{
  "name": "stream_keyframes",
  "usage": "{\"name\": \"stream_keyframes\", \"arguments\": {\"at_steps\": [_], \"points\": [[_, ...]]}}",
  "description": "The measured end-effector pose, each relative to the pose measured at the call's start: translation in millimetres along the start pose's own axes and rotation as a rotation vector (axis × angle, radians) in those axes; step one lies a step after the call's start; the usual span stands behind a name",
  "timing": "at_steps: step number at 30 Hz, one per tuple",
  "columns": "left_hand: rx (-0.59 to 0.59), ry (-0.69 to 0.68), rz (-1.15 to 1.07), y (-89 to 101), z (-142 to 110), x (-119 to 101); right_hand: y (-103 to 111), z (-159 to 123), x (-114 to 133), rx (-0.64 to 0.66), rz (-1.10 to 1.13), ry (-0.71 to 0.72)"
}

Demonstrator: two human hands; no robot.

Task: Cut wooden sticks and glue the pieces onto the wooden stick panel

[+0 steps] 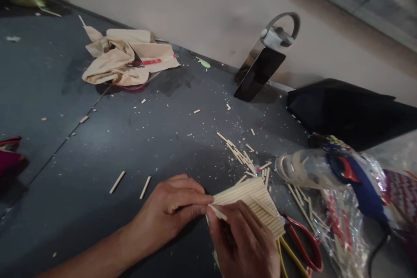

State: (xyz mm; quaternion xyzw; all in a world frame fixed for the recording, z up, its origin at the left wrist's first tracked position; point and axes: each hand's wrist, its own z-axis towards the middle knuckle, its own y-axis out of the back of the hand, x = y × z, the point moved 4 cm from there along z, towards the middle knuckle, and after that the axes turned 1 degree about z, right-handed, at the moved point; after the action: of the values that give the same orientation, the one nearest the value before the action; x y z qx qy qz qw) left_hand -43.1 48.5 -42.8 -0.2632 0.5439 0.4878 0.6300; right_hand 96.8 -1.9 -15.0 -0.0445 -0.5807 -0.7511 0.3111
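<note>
A panel of pale wooden sticks (pixel 243 192) laid side by side rests under and behind my hands, with a loose stick slanting across its top. My right hand (pixel 244 239) is closed in a pinch on a short wooden stick (pixel 217 212) at the panel's left side. From the left, my left hand (pixel 176 202) meets it, thumb and forefinger pressed together at the panel's corner; the exact contact is partly hidden by the fingers. Beside my right hand lie red-handled pliers (pixel 304 243) and a yellow-handled tool (pixel 291 256), both partly covered.
Cut sticks (pixel 239 154) and crumbs litter the dark table (pixel 156 139). To the right are a blue glue gun (pixel 365 191), a clear plastic bottle (pixel 302 167) and plastic wrapping (pixel 345 234). A phone (pixel 260 74) leans on a handled bottle (pixel 276 37); crumpled cloth (pixel 114 61) lies far left.
</note>
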Motion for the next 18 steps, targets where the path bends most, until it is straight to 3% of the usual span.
{"name": "stream_keyframes", "arguments": {"at_steps": [18], "points": [[0.027, -0.067, 0.128, -2.7, -7.0, 3.8, 0.1, 1.9, 1.3, -0.008, -0.005, 0.000]]}}
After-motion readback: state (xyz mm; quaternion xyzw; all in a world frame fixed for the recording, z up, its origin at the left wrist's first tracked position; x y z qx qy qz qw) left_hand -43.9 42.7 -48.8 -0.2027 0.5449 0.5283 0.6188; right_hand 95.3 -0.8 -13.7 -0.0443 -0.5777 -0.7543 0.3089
